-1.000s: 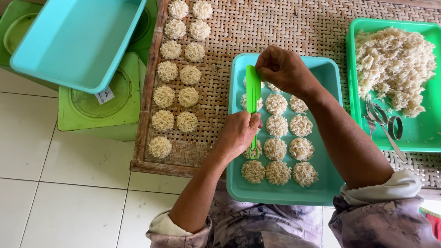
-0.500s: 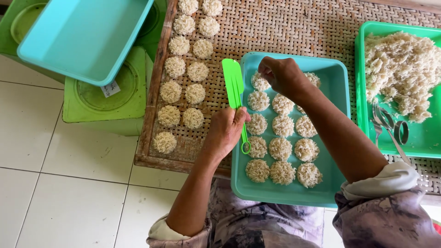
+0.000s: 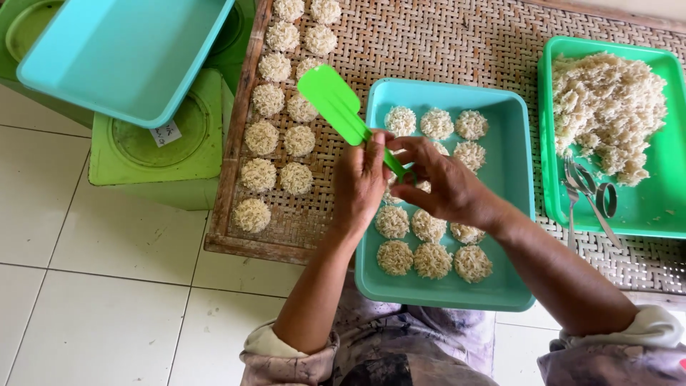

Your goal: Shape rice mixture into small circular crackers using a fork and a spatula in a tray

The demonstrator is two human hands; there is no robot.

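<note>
Fingers of left hand (image 3: 359,187) and right hand (image 3: 439,187) both pinch handle of green plastic spatula (image 3: 341,109); blade tilts up-left, over woven tray edge, above teal tray (image 3: 516,214). Risk: loose two-hand pinch slips, spatula drops onto noodle patties (image 3: 433,260), crushing them.

Head camera looks steeply down, close over a woven tray (image 3: 457,43).

Bright green spatula (image 3: 336,107), centre frame. Teal tray (image 3: 518,214) below it, pale beige noodle discs (image 3: 433,260) inside. Green tray (image 3: 672,207), right edge. Tan basket-weave mat (image 3: 429,43). White floor tiles (image 3: 86,286), lower left. Sleeves possibly grey-mottled.
</note>
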